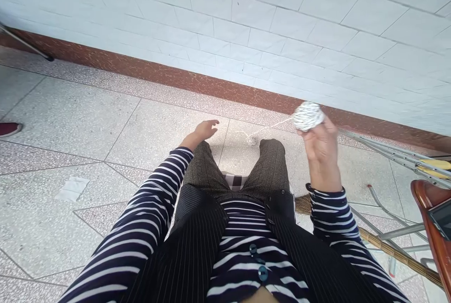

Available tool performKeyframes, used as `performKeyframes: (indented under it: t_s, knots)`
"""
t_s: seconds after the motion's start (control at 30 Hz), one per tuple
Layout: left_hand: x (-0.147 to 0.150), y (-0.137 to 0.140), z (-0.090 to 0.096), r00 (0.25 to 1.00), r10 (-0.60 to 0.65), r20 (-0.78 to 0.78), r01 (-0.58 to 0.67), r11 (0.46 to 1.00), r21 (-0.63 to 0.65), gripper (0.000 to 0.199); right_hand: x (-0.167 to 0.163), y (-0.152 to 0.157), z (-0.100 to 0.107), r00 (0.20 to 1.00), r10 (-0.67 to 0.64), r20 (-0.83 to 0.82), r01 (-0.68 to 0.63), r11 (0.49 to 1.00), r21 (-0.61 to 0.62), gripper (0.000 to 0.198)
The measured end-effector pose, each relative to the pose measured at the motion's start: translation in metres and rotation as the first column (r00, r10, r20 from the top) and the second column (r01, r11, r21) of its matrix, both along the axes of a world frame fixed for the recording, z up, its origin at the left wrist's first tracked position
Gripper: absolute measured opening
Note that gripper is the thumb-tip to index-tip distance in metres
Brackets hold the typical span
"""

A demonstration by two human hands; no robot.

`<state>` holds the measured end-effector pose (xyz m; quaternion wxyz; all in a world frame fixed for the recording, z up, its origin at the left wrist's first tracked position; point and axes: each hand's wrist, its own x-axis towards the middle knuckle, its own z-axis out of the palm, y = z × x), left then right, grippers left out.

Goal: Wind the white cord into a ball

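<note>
White tiled wall [239, 26] edges speckled floor [81, 115], right hand [321, 145] gripping a yarn ball [307, 116], left hand [205, 130] loosely spread.

white paper [73, 188] on floor [88, 110] | maroon shoe [10, 128] | tiled wall [229, 26] | broom [303, 204]

The floor [88, 110] is pale speckled stone, cut by thin dark lines into large slabs and pinkish bands. A small clump of white yarn [251, 140] lies on it, with a strand running off. Well to the left lies a creased white paper [73, 188]; beyond that, a dark red shoe [10, 128] rests at the edge of view. To the right is a straw broom [401, 256], partly hidden; whether it lies flat is unclear.
</note>
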<state>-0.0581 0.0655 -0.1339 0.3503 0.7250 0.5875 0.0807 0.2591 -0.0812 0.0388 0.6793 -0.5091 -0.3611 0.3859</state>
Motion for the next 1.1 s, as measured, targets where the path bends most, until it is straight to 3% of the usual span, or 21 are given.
performKeyframes:
  t_s: [0.07, 0.13, 0.23, 0.3, 0.37, 0.43, 0.53, 0.63, 0.7, 0.8, 0.93, 1.0, 1.1]
  knots:
    - [0.028, -0.01, 0.008, 0.987, -0.076, 0.139, 0.075, 0.997, 0.013, 0.038, -0.016, 0.008, -0.01, 0.996, 0.088, 0.004, -0.088, 0.993, -0.081, 0.035]
    - [0.059, -0.022, 0.023, 0.908, -0.15, 0.391, 0.141, 0.989, 0.052, 0.041, -0.03, 0.017, -0.02, 0.99, 0.14, 0.003, -0.138, 0.983, -0.118, 0.036]
    - [0.101, -0.039, 0.051, 0.647, -0.172, 0.743, 0.206, 0.977, 0.047, 0.047, -0.043, 0.028, -0.029, 0.98, 0.2, 0.011, -0.196, 0.969, -0.151, 0.036]
    - [0.122, -0.05, 0.065, 0.495, -0.148, 0.856, 0.24, 0.97, 0.029, 0.04, -0.048, 0.033, -0.031, 0.973, 0.229, 0.039, -0.22, 0.962, -0.164, 0.038]
    - [0.133, -0.061, 0.071, 0.436, -0.12, 0.892, 0.275, 0.961, -0.005, 0.033, -0.047, 0.036, -0.032, 0.967, 0.237, 0.09, -0.221, 0.963, -0.156, 0.039]
    - [0.133, -0.072, 0.067, 0.445, -0.084, 0.892, 0.314, 0.947, -0.067, 0.039, -0.04, 0.04, -0.035, 0.962, 0.22, 0.165, -0.199, 0.971, -0.135, 0.04]
    - [0.117, -0.086, 0.054, 0.543, -0.061, 0.838, 0.363, 0.917, -0.168, 0.038, -0.021, 0.05, -0.046, 0.948, 0.124, 0.292, -0.097, 0.99, -0.105, 0.042]
    - [0.092, -0.097, 0.049, 0.689, -0.174, 0.704, 0.414, 0.892, -0.184, 0.029, -0.001, 0.059, -0.066, 0.904, -0.009, 0.428, 0.061, 0.992, -0.107, 0.045]
    - [0.076, -0.101, 0.055, 0.755, -0.304, 0.58, 0.455, 0.881, -0.131, 0.026, 0.005, 0.06, -0.082, 0.819, -0.047, 0.572, 0.141, 0.983, -0.121, 0.045]
    - [0.061, -0.1, 0.075, 0.789, -0.497, 0.361, 0.518, 0.855, 0.044, 0.029, -0.002, 0.051, -0.107, 0.626, 0.067, 0.777, 0.115, 0.977, -0.177, 0.044]
    - [0.055, -0.079, 0.097, 0.807, -0.577, 0.128, 0.519, 0.796, 0.312, 0.024, -0.036, 0.024, -0.13, 0.447, 0.361, 0.818, -0.185, 0.932, -0.31, 0.045]
    - [0.053, -0.065, 0.098, 0.827, -0.551, 0.113, 0.478, 0.794, 0.375, 0.023, -0.054, 0.008, -0.131, 0.475, 0.442, 0.761, -0.287, 0.895, -0.341, 0.044]
    - [0.052, -0.051, 0.086, 0.829, -0.492, 0.268, 0.406, 0.857, 0.319, 0.025, -0.073, -0.011, -0.119, 0.698, 0.53, 0.481, -0.395, 0.846, -0.36, 0.041]
